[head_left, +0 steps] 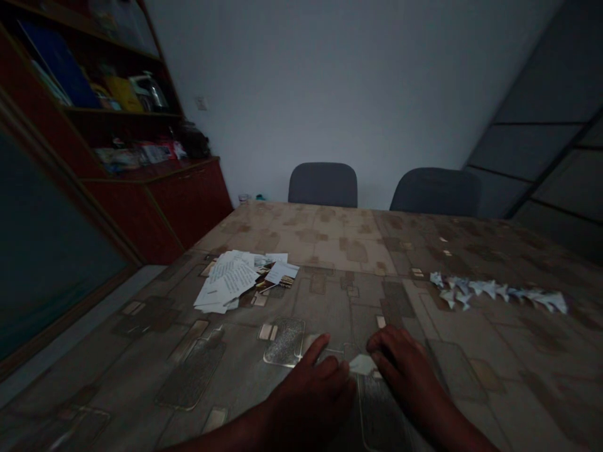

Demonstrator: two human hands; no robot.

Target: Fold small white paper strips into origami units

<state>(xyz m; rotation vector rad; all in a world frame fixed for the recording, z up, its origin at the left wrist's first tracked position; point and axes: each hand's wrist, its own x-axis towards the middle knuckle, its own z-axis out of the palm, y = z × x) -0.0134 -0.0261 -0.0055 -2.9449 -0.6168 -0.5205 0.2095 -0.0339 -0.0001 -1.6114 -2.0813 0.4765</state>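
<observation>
Between my two hands, just above or on the table, is a small folded piece of white paper (pixel 362 365). My left hand (pixel 320 386) grips its left end with curled fingers, the index finger pointing forward. At the paper's right end, my right hand (pixel 407 364) pinches it between thumb and fingers. To the left and further back lies a loose pile of printed paper sheets (pixel 228 282), with a few smaller slips (pixel 282 271) at its right side. A row of several folded paper pieces (pixel 499 290) with pointed tips stretches across the table's right side.
A patterned cloth covers the table (pixel 330 238). Two grey chairs (pixel 323 183) stand at its far side against the wall. On the left is a red cabinet (pixel 188 201) with filled shelves. A small clear object (pixel 244 199) sits at the far left table corner.
</observation>
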